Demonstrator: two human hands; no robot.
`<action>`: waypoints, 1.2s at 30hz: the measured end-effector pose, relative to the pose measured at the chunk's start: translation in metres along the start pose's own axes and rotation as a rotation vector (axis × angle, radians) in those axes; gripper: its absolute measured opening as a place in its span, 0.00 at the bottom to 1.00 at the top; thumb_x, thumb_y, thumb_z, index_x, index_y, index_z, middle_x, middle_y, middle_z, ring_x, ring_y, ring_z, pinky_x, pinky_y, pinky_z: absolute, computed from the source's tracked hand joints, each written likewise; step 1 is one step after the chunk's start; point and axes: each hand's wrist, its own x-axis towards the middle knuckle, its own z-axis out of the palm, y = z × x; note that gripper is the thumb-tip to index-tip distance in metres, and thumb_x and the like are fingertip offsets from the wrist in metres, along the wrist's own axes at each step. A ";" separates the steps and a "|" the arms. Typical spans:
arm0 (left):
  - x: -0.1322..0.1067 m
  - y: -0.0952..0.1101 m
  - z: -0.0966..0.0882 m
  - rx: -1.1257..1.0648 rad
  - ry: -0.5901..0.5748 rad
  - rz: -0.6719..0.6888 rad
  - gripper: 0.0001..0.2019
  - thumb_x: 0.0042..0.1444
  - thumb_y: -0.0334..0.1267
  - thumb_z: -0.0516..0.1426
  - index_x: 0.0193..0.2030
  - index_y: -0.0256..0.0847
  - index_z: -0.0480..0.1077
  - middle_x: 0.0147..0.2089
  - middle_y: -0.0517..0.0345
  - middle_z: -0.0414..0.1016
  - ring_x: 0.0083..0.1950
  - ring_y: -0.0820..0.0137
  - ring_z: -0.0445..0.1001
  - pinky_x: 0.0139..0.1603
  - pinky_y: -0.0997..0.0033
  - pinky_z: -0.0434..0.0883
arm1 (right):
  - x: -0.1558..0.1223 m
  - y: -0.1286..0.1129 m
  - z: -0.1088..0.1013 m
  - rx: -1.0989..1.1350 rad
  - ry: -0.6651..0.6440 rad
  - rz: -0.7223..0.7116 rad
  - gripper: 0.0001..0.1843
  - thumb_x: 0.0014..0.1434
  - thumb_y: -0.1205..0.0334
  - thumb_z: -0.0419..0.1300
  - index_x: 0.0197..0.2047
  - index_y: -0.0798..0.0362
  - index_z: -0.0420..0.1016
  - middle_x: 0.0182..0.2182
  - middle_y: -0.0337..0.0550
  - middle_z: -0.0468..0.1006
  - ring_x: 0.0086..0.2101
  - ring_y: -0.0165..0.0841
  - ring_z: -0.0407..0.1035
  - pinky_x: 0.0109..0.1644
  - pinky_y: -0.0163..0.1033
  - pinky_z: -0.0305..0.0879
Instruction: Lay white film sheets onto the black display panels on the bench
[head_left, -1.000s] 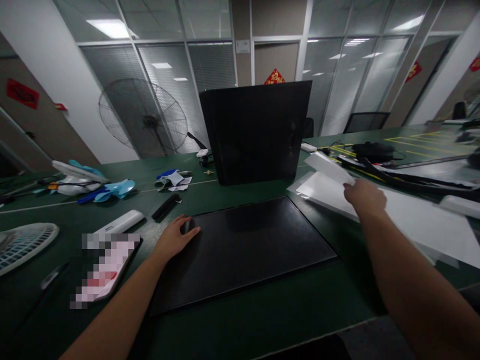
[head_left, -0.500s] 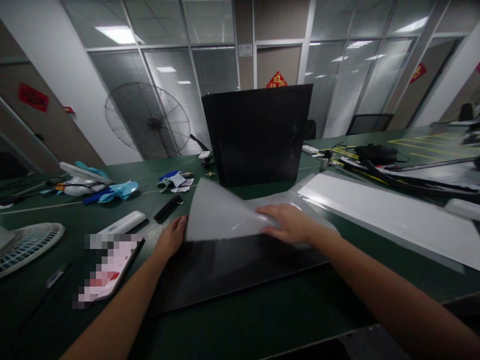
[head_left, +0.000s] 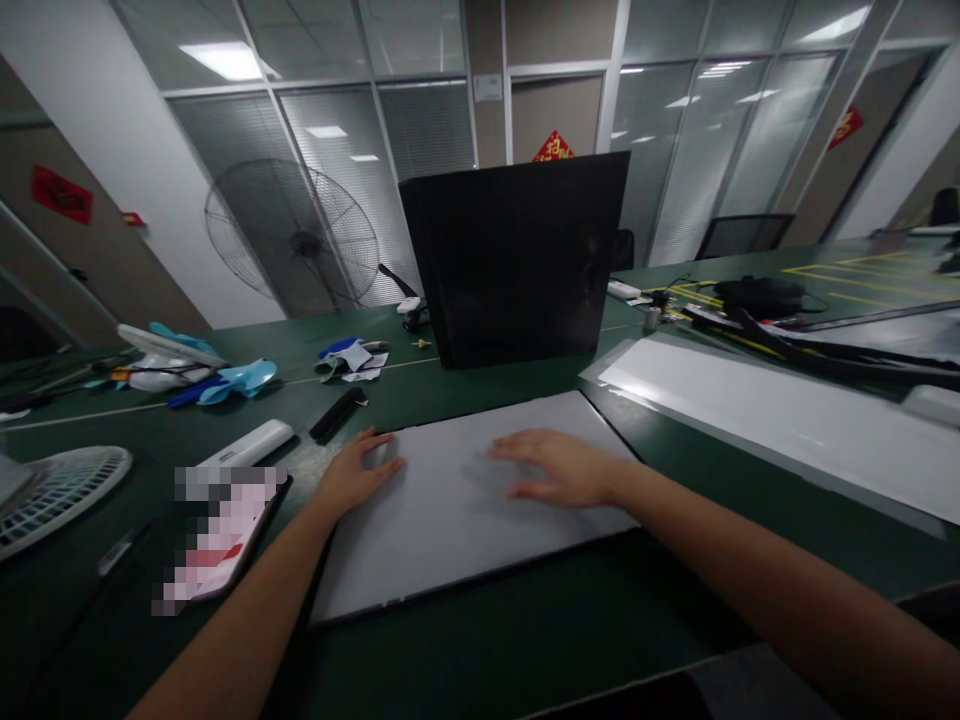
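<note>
Head view: the open, empty left hand [head_left: 351, 482] seemingly steadies the white, rectangular, film-like sheet [head_left: 435, 535]; the spread, empty right hand [head_left: 566, 470] perhaps smooths it.

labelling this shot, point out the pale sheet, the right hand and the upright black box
Pale sheet [head_left: 450, 512], head view: its bare middle surface
Right hand [head_left: 566, 470], head view: back of the hand
Upright black box [head_left: 519, 265], head view: middle of its broad face
</note>
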 end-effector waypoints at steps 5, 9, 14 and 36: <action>0.000 -0.001 0.000 0.037 -0.017 -0.004 0.34 0.55 0.61 0.61 0.64 0.44 0.75 0.76 0.44 0.63 0.74 0.48 0.65 0.72 0.48 0.64 | -0.047 0.126 -0.023 -0.241 0.343 0.585 0.33 0.71 0.50 0.51 0.71 0.62 0.66 0.71 0.65 0.61 0.70 0.55 0.52 0.73 0.64 0.46; 0.000 0.001 0.000 0.056 -0.006 0.011 0.33 0.54 0.61 0.61 0.62 0.44 0.77 0.75 0.45 0.65 0.73 0.47 0.66 0.72 0.49 0.64 | -0.099 0.201 -0.021 -0.308 0.315 1.146 0.44 0.66 0.37 0.54 0.73 0.60 0.61 0.71 0.67 0.58 0.72 0.59 0.47 0.71 0.70 0.45; 0.001 -0.002 0.002 0.062 -0.012 0.012 0.34 0.55 0.61 0.60 0.63 0.44 0.76 0.76 0.46 0.63 0.74 0.49 0.65 0.72 0.50 0.63 | -0.109 0.220 -0.010 -0.239 0.270 1.269 0.43 0.64 0.31 0.51 0.70 0.53 0.68 0.66 0.64 0.68 0.64 0.58 0.62 0.65 0.71 0.55; -0.001 0.000 0.001 0.081 -0.004 0.033 0.33 0.56 0.61 0.59 0.63 0.43 0.76 0.75 0.45 0.64 0.73 0.48 0.67 0.72 0.49 0.64 | -0.084 0.173 -0.025 -0.319 0.269 1.273 0.27 0.69 0.47 0.53 0.59 0.57 0.77 0.54 0.65 0.78 0.54 0.55 0.74 0.55 0.58 0.69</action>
